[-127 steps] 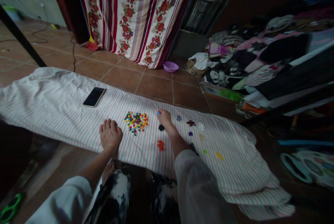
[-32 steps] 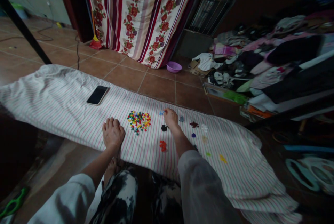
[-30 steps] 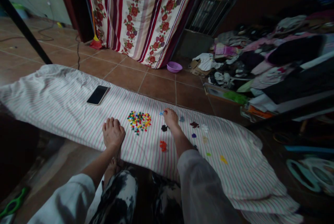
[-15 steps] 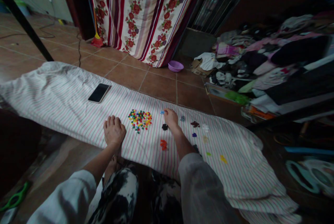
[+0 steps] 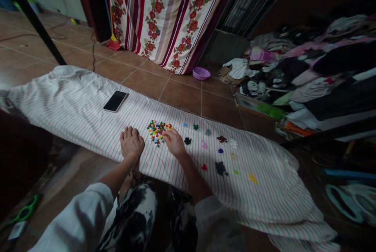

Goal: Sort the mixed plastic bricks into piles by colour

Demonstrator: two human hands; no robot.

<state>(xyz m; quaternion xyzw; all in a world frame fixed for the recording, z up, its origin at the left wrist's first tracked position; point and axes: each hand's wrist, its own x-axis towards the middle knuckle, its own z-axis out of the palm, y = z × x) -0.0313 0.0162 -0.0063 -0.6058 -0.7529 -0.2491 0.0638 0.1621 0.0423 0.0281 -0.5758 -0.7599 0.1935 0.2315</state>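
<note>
A mixed pile of tiny coloured pieces (image 5: 157,128), green, yellow, red and white, lies on the striped cloth (image 5: 182,177). My left hand (image 5: 131,142) rests flat on the cloth just left of the pile, palm down and fingers stretched out. At the pile's right edge, my right hand (image 5: 175,143) has its fingertips pinched together; anything between them is too small to make out. Right of it lie small single-colour groups: light blue pieces (image 5: 185,125), black pieces (image 5: 187,141), green pieces (image 5: 196,127), brown pieces (image 5: 221,139), dark grey pieces (image 5: 220,168) and yellow pieces (image 5: 253,178).
A phone (image 5: 115,101) lies on the cloth to the left. Beyond the far edge, a purple basin (image 5: 201,73) sits on the tiled floor near a floral curtain (image 5: 170,17). Heaped clothes (image 5: 293,60) fill the right side. Green-handled scissors (image 5: 26,209) are at lower left.
My right hand has moved left from the light blue pieces to the mixed pile, uncovering the green, pink and red groups. My left hand stays flat. The view has shifted slightly.
</note>
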